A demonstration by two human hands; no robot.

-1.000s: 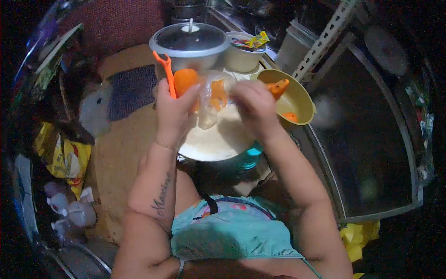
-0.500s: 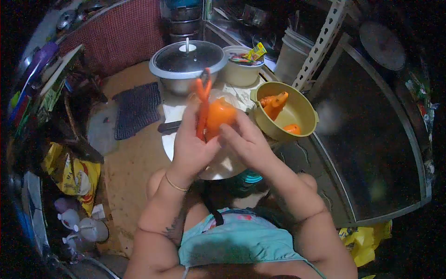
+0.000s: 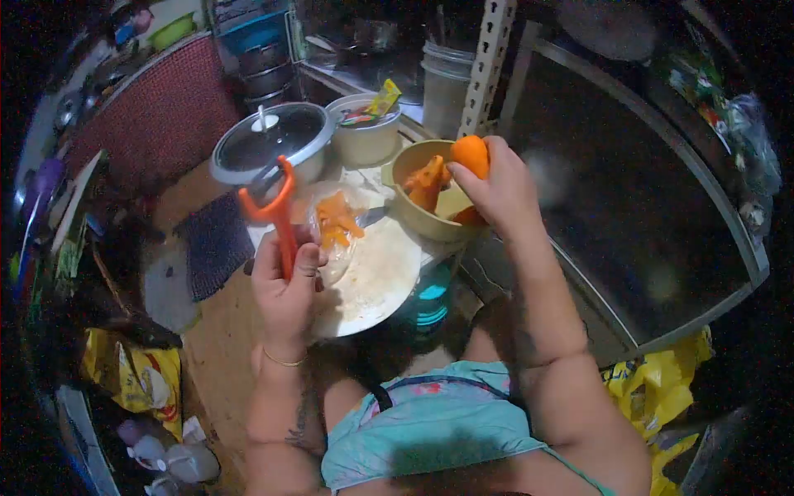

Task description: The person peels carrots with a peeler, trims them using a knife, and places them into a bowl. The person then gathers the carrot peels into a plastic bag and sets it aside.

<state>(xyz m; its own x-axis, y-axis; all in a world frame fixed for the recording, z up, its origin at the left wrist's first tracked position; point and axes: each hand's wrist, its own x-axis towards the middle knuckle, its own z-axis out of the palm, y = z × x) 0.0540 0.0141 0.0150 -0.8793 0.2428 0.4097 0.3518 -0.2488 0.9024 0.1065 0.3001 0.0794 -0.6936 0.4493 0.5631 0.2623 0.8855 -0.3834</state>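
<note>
An orange Y-shaped peeler (image 3: 283, 217) stands up from the closed fingers of my left hand (image 3: 284, 285), its blade end pointing away from me. My right hand (image 3: 506, 188) grips a smooth orange carrot (image 3: 470, 155) above the rim of a yellow-green pot (image 3: 399, 192). More carrots (image 3: 426, 187) lie inside that pot, one with a rough, darker skin. Between my hands, orange peelings (image 3: 335, 219) sit on a clear plastic bag (image 3: 335, 266) on a round white board (image 3: 380, 285). Part of a knife blade (image 3: 374, 215) shows beside the peelings.
A lidded pot (image 3: 273, 145) and a cream tub (image 3: 366, 136) with packets stand behind the board. A dark woven mat (image 3: 217, 244) lies at the left. A perforated metal post (image 3: 488, 66) rises behind the yellow-green pot, and a dark framed panel (image 3: 628, 190) leans at the right.
My hands have moved apart. The right hand has carried the carrot right to above the pot, while the left has moved left with the peeler. The peelings and bag now show; the view has turned right.
</note>
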